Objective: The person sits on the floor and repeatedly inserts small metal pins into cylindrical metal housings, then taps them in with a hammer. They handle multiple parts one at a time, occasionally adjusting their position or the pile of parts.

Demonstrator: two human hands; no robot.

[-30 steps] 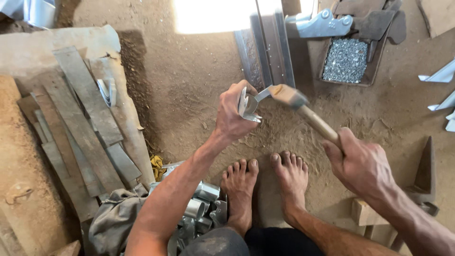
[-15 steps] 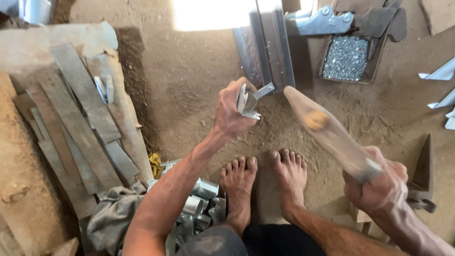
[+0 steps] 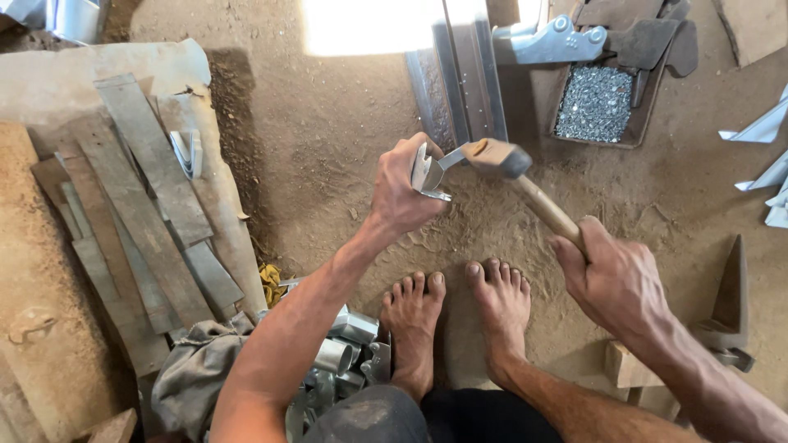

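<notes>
My left hand [image 3: 400, 190] grips a small bent piece of shiny sheet metal [image 3: 428, 171] and holds it upright on the dirt floor. My right hand [image 3: 611, 279] is closed around the wooden handle of a hammer [image 3: 525, 187]. The hammer's head rests against the top of the metal piece. My two bare feet [image 3: 455, 324] stand just below, toes pointing at the work.
Flat metal strips [image 3: 135, 213] lie stacked at the left. Folded metal parts [image 3: 345, 344] and a grey cloth [image 3: 193, 373] sit by my left leg. A tray of small fasteners [image 3: 595, 102] and long metal channels [image 3: 464, 74] lie beyond. A dark iron wedge [image 3: 726, 308] stands at right.
The hammer was drawn back and raised to the right half a second ago; now it has come down onto the metal piece. My left hand has stayed in place.
</notes>
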